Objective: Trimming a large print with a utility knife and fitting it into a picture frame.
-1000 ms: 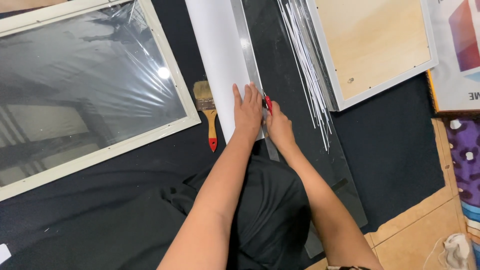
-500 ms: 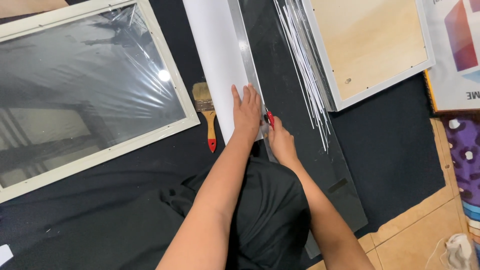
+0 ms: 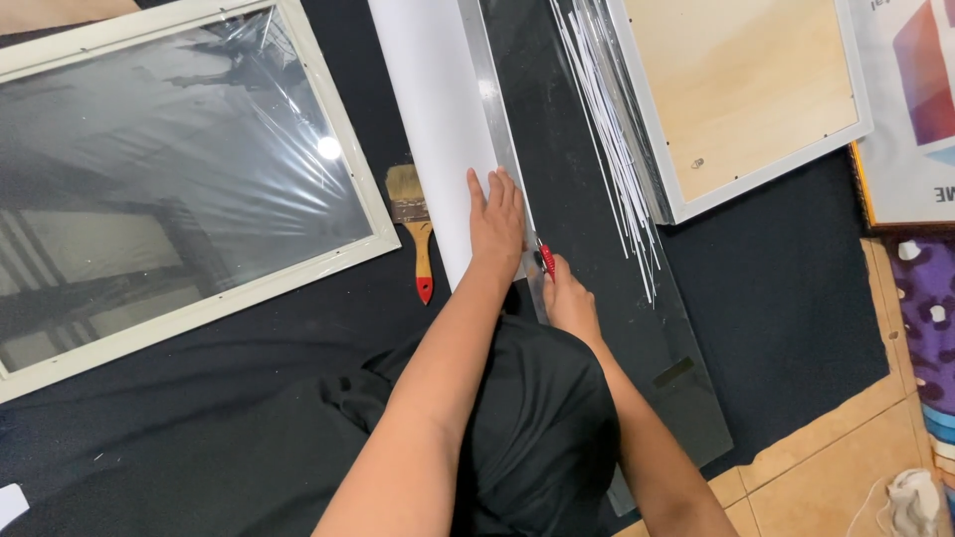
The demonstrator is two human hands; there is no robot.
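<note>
I take the white sheet (image 3: 433,129) as my landmark: it lies on the black cloth (image 3: 249,398), with the framed glass (image 3: 169,189) well off to its left and the wood-backed frame (image 3: 741,94) off to its right. Along the sheet's right edge runs the ruler (image 3: 487,99), with white strips (image 3: 612,149) fanned just beyond it. My left hand (image 3: 495,224) lies flat on the sheet, fingers together, pinning the ruler. My right hand (image 3: 569,303) is closed on the red cutter (image 3: 546,260), right at the ruler's edge. To cut well, I judge steady downward pressure and a blade kept tight against the ruler matter most. The brush (image 3: 410,224) lies just left of the sheet.
</note>
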